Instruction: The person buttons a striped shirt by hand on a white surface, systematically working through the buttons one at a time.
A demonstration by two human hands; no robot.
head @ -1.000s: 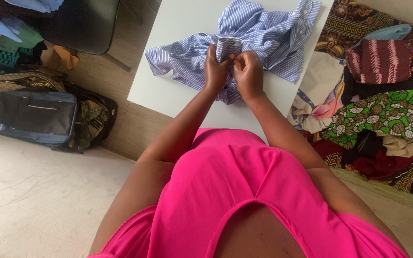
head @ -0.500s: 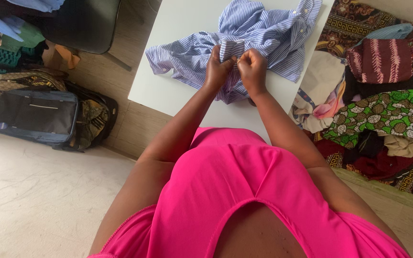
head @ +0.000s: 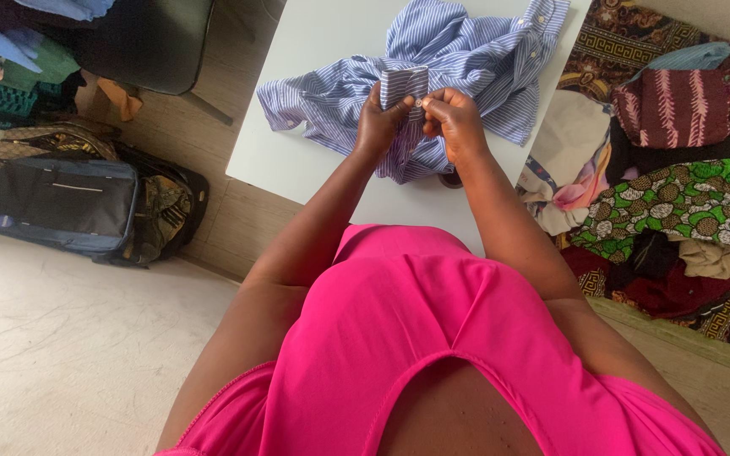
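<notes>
Shirt (head: 458,59), blue/white striped, lies crumpled on white surface (head: 314,160) at approx 12 o'clock from the person's body, spread from the far edge down toward the near edge. One cuff (head: 403,83) of it is lifted upright btwn both hands. Left hand (head: 378,127) grips the cuff from the 9 o'clock side, fingers clenched on the fabric w/ thumb up against the cuff face. Right hand (head: 454,122) is at the 3 o'clock side, fingers pinched on the cuff edge right by a small white button (head: 420,100); the two hands nearly touch at the fingertips. Rest of the shirt bunches under and around the hands; the collar end sits at the far right corner of the surface.

Pile of clothes (head: 678,169) at 2–3 o'clock, beside the surface: patterned fabrics in green, maroon, brown, beige, plus a dark red striped piece (head: 669,105) on top. Black/grey bag (head: 61,203) on the floor at 9–10 o'clock, w/ a patterned bag partly under it. Dark chair (head: 145,42) at 11 o'clock, just beside the surface's left edge; more folded clothes at the far left top. Person wears a bright pink top (head: 416,338), filling the lower frame.
</notes>
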